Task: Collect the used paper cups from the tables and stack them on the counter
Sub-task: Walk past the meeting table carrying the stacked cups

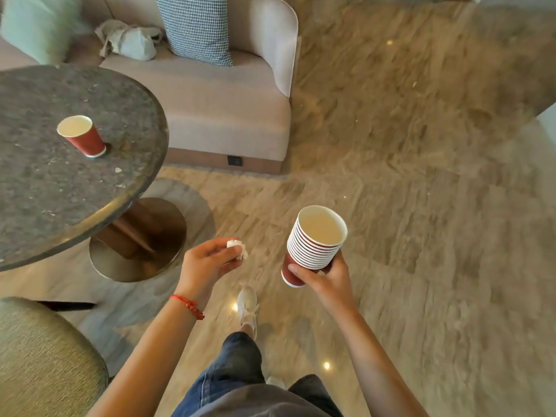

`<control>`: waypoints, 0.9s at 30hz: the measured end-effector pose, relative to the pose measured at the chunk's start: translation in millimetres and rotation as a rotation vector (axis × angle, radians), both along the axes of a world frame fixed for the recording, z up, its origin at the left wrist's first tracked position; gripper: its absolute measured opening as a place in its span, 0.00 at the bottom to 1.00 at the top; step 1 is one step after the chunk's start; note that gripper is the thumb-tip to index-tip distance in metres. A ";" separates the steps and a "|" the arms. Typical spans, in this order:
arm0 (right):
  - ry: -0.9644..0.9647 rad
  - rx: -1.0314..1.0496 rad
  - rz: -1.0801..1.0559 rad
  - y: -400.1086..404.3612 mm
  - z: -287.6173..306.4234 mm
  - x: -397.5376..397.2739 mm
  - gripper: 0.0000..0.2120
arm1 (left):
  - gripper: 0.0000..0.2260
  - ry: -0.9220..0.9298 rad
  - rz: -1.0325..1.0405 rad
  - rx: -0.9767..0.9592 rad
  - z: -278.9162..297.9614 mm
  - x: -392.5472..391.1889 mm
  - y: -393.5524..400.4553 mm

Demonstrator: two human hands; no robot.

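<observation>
Marble-patterned floor [406, 176] fills most of the view, with a beige sofa [222, 109] at the far side carrying a checked cushion [195, 28] and a pale bag [132, 40]. To the left stands a round dark stone counter [45, 191] on a brass pedestal [141, 239], a green upholstered seat [39, 356] near its edge. One red paper cup [81, 135] stands upright on that counter, well apart from the person.

Judging from this, the step in hand is fetching that last cup. To do it well, the crumpled tissue should be tucked away or dropped into the stack so fingers are free, then the cup lifted by its wall and nested squarely, keeping the stack upright in case dregs remain.

Right hand [328, 276] is wrapped around the lower part of a tall stack of nested red cups [313, 245], thumb across the front, fingers behind. Left hand [207, 260] is loosely curled, pinching a small white tissue wad [237, 248] at its fingertips; a red bracelet [188, 305] circles that wrist.
</observation>
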State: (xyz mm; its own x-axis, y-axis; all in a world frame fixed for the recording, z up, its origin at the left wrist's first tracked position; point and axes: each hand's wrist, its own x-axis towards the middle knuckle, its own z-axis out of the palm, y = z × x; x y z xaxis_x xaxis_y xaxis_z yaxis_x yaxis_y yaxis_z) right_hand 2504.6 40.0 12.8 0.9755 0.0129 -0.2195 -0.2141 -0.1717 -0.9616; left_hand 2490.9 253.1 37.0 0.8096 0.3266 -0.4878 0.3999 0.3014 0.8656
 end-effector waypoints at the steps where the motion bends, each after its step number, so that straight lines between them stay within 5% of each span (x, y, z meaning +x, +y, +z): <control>1: -0.006 0.005 0.006 7.8 -1.1 19.5 0.32 | 0.03 -0.004 0.009 -0.009 -3.0 16.4 7.8; 14: -0.011 0.027 0.166 110.9 10.7 213.6 0.31 | 0.06 -0.045 0.162 -0.043 9.0 174.6 99.3; 27: -0.021 0.029 0.740 242.9 13.3 369.8 0.34 | 0.05 0.001 0.680 -0.058 -3.3 234.1 181.4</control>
